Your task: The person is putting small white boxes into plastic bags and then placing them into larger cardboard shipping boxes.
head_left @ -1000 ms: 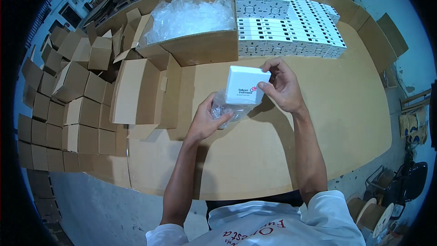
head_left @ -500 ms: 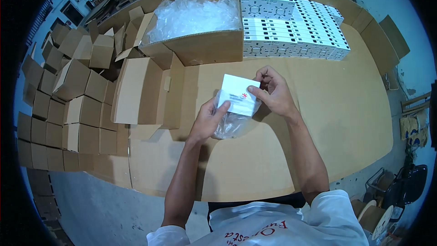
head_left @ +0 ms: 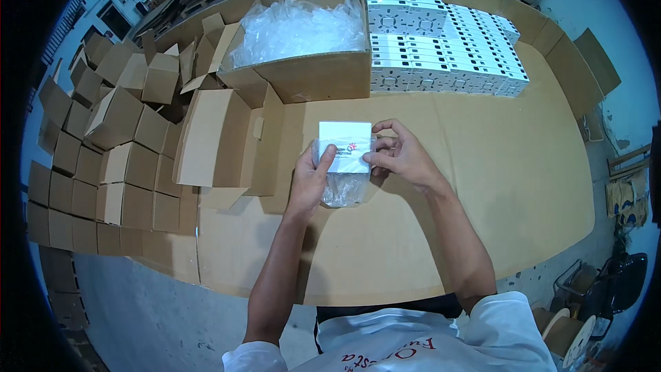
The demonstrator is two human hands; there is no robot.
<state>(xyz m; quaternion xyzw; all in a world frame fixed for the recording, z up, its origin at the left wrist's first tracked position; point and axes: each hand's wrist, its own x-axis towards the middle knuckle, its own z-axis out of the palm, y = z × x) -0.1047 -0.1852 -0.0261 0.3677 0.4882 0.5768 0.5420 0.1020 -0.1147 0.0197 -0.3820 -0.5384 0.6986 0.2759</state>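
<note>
Hands (head_left: 308, 178) half-curled on white box (head_left: 343, 135)

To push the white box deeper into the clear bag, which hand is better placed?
Probably the right hand: its thumb is at the right edge of the white box, while the left hand seems to hold both box and clear bag.

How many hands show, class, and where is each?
2: the left hand holding the white box from its left; the right hand at its right edge. None seems hidden.
</note>
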